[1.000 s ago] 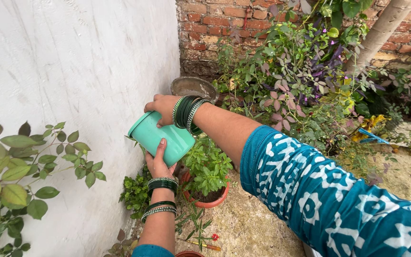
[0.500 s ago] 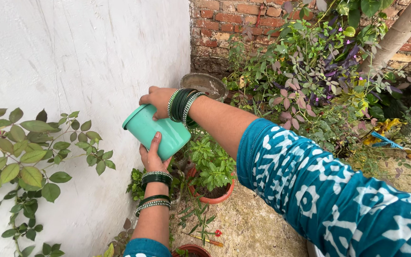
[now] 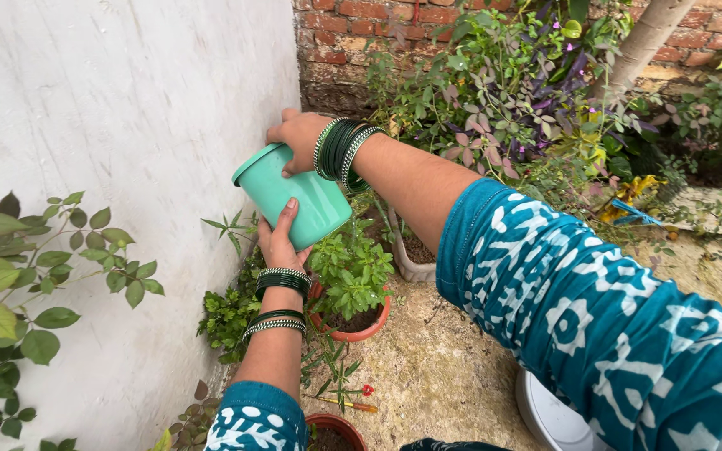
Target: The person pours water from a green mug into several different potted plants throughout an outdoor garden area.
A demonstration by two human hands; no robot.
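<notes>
The mint-green plastic container (image 3: pixel 292 207) is being held tilted in the air close to the white wall (image 3: pixel 127 125), its rimmed mouth pointing up and to the left, just above the leafy plant in the terracotta pot (image 3: pixel 353 321). The left hand (image 3: pixel 282 240) is cupping it from below, fingers lying flat and pressed along its side, while the right hand (image 3: pixel 298 138) is wrapping over the far end, fingers curled around it, green bangles (image 3: pixel 340 154) stacked at the wrist. Both hands are closing on the container rather than spreading. To handle it well here, I would judge, the lower hand should be carrying the weight while the upper one is steering the tilt slowly, so the mouth is staying over the pot and clear of the wall. Beyond, a white pot (image 3: pixel 411 263) is sitting further back, dense shrubs (image 3: pixel 528 92) are crowding the brick wall (image 3: pixel 353 33) on the far right, and a white basin (image 3: pixel 549 418) is lying near on the ground.
</notes>
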